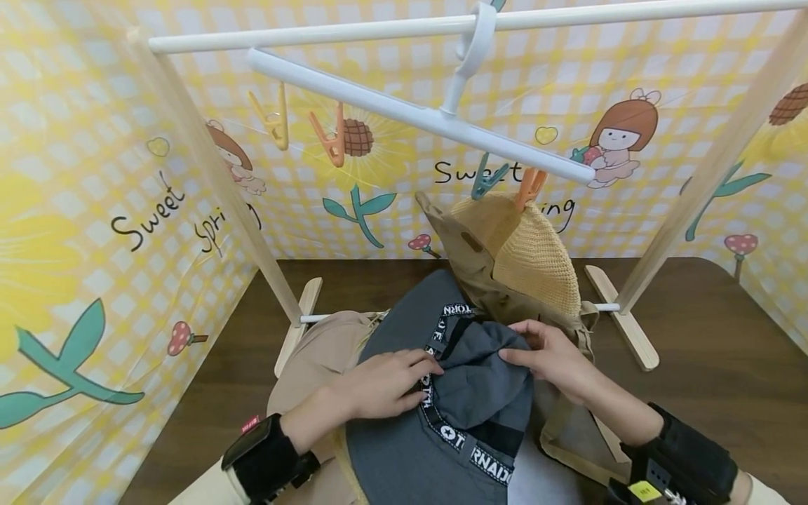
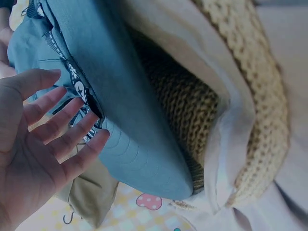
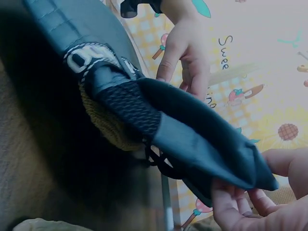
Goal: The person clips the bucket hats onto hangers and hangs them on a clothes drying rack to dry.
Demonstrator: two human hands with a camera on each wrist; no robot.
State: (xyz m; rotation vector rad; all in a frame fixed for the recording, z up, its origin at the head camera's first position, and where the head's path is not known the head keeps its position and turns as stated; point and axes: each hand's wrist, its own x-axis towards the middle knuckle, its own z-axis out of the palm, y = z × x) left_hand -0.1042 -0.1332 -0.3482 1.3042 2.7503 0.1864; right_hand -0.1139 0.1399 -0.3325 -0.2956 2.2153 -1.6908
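Two bare hands work at a dark gray hat [image 1: 480,379]. Thumb and fingers of the right hand [image 1: 555,358] pinch the soft crown near its edge, while the fingers of the left hand [image 1: 388,382] lie loosely spread at the lettered band [image 1: 451,436]; whether every fingertip touches it cannot be told. Folds break up the band's white letters, and the full word is hard to read. The hat sits between the hands, its brim over beige cloth [image 1: 309,372] and its lower edge cut off in the head view. How far the cloth runs beneath is hidden. A knitted brim [image 2: 269,96] crosses the left wrist view and leaves the frame at top.

Black wrist straps [image 1: 268,456] circle both forearms, their lower gear cropped by the frame. Just beyond the hands, a straw hat [image 1: 536,259] hangs at a green clip [image 1: 487,177] and an orange clip [image 1: 532,188], a brown hat [image 1: 463,252] around its left side; how the brown one is attached is unclear. Above, a white hanger [image 1: 353,94] tilts down to the right from a white rod [image 1: 315,33], which runs out of frame. Behind the wooden post [image 1: 218,182] and dark table [image 1: 726,365], yellow-checked cloth [image 1: 536,84] bears partly covered lettering.
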